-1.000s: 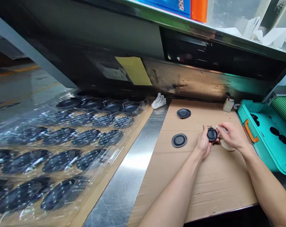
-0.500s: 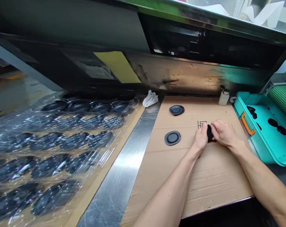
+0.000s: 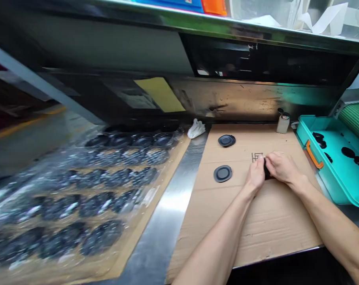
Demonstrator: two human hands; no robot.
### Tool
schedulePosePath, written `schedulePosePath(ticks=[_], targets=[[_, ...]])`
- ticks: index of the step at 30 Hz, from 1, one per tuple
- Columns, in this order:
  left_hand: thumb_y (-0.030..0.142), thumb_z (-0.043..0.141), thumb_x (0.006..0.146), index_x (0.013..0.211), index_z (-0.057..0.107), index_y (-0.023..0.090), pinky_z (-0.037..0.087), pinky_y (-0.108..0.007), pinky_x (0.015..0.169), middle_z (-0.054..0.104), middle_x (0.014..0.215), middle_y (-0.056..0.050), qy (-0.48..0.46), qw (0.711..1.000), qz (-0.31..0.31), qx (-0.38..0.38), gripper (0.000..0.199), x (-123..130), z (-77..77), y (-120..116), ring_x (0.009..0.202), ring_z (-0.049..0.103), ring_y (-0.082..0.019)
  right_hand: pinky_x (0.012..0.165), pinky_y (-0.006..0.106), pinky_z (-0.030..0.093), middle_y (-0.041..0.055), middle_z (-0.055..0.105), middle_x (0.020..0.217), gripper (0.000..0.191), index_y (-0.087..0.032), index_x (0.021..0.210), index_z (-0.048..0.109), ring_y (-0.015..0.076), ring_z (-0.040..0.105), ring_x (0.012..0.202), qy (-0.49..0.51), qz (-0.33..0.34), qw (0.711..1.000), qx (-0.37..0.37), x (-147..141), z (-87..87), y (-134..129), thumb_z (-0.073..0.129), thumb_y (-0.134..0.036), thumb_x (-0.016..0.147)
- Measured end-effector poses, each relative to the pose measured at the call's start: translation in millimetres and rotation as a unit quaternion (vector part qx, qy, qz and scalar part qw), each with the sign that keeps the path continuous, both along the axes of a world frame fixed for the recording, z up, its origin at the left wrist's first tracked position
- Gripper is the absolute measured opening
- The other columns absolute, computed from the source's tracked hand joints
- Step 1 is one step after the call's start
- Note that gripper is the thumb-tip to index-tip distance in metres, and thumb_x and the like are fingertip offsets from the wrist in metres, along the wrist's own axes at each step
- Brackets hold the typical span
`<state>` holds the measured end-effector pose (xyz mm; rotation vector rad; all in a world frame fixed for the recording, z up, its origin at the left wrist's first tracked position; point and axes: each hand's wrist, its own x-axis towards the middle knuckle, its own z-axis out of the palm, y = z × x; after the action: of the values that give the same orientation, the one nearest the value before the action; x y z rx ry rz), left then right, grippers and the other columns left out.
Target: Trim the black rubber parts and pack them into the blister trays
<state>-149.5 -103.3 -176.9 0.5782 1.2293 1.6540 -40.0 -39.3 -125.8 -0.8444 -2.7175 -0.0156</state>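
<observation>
Left hand [image 3: 257, 173] and right hand [image 3: 282, 165] meet, both gripping the same black piece [image 3: 267, 171] – left on its left side, right w/ fingers curled along the other. Fingertips partly hidden, so exact grip can't be told. Piece is held just over the cardboard sheet [image 3: 235, 229], showing only as a dark sliver btwn the hands.

Handling: prob. light & thin, maybe rubbery or soft plastic, w/ some flex; smooth face may slip a bit. Best hold is the rim, opp. sides, w/o pressing the centre.

Vs. 1 s ago: piece then faced up, now it's turned approx. edge-on & mostly covered; hands have closed in together. Round pale item then under the right hand no longer shows.

Further out: near disc [image 3: 222, 173] lies left of the hands, far disc [image 3: 226, 140] beyond it – both flat, where they were. Small bottle [image 3: 283, 124] at the back, turquoise bin [image 3: 333, 185] w/ black bits to the right, clear plastic trays [image 3: 150, 196] of dark parts far left.
</observation>
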Motion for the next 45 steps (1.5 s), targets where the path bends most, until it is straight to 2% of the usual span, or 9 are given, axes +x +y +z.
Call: schedulePosePath(ticks=[6,13,17,23,30,33,37,41,45], targets=[[0.056,0.038,0.097,0.077,0.071,0.015,0.048,-0.034,0.082,0.072,0.083,-0.015,0.208,0.977,0.006,-0.049,0.056,7,10.6,-4,0.082,0.063,-0.024,0.073,0.034,0.046,0.0104,0.07,0.085,0.031,-0.023,0.084,0.065,0.0241,0.066,0.079,0.05,0.032,0.998,0.006,16,-12.8,12,0.039,-0.035,0.096],[0.057,0.027,0.099,0.094,0.074,0.008,0.05,-0.037,0.086,0.072,0.095,-0.02,0.23,0.97,0.013,-0.079,0.068,4,20.0,-6,0.086,0.064,-0.026,0.062,0.038,0.046,0.0089,0.073,0.091,0.029,-0.029,0.089,0.067,0.0263,0.067,0.073,0.096,0.022,0.995,0.037,9,-22.1,17,0.042,-0.043,0.091],[0.056,0.023,0.099,0.092,0.074,0.008,0.051,-0.035,0.077,0.072,0.087,-0.018,0.211,0.972,-0.01,-0.108,0.07,7,25.3,-9,0.077,0.064,-0.024,0.061,0.039,0.046,0.0104,0.074,0.095,0.03,-0.031,0.093,0.068,0.0285,0.069,0.077,0.088,0.008,0.996,0.027,13,-25.2,18,0.043,-0.047,0.091],[0.052,0.022,0.1,0.089,0.073,0.01,0.051,-0.037,0.082,0.073,0.09,-0.02,0.261,0.962,0.004,-0.075,0.067,6,17.3,-4,0.085,0.066,-0.026,0.067,0.04,0.047,0.0129,0.074,0.096,0.027,-0.029,0.096,0.068,0.0276,0.069,0.078,0.101,0.026,0.994,0.019,14,-30.6,24,0.045,-0.043,0.092],[0.059,0.051,0.092,0.074,0.068,0.017,0.05,-0.031,0.081,0.072,0.078,-0.012,0.159,0.987,0.002,-0.002,0.048,2,4.1,-7,0.087,0.066,-0.025,0.075,0.033,0.048,0.0101,0.071,0.083,0.032,-0.022,0.086,0.067,0.0217,0.066,0.077,0.069,0.031,0.997,-0.001,10,-21.5,9,0.04,-0.035,0.097],[0.06,0.052,0.091,0.072,0.068,0.016,0.049,-0.029,0.068,0.069,0.069,-0.009,0.122,0.992,-0.004,0.017,0.05,0,-1.1,-4,0.07,0.063,-0.021,0.076,0.029,0.046,0.0083,0.072,0.09,0.031,-0.021,0.091,0.069,0.0201,0.066,0.083,0.054,0.006,0.998,-0.018,6,-12.3,0,0.04,-0.031,0.098],[0.06,0.049,0.094,0.081,0.068,0.012,0.046,-0.027,0.054,0.063,0.059,-0.005,-0.034,0.998,-0.044,0.023,0.053,0,-1.7,0,0.051,0.055,-0.015,0.075,0.027,0.044,0.0054,0.073,0.097,0.028,-0.023,0.098,0.071,0.0193,0.067,0.087,0.042,-0.048,0.997,-0.043,12,-2.3,-2,0.044,-0.031,0.098],[0.049,0.036,0.101,0.092,0.067,0.006,0.049,-0.024,0.053,0.069,0.077,-0.014,-0.222,0.973,-0.053,0.039,0.053,-10,10.8,-2,0.061,0.063,-0.016,0.081,0.029,0.044,0.0071,0.073,0.104,0.032,-0.024,0.106,0.072,0.0219,0.066,0.096,0.025,-0.154,0.986,-0.062,32,9.0,10,0.043,-0.035,0.099],[0.048,0.025,0.103,0.096,0.065,0.003,0.051,-0.023,0.053,0.068,0.084,-0.018,-0.336,0.939,-0.067,0.03,0.061,-27,22.5,-6,0.068,0.065,-0.018,0.085,0.038,0.044,0.0163,0.07,0.111,0.039,-0.018,0.118,0.07,0.0328,0.06,0.11,-0.055,-0.265,0.962,-0.032,44,20.6,17,0.045,-0.039,0.097]])
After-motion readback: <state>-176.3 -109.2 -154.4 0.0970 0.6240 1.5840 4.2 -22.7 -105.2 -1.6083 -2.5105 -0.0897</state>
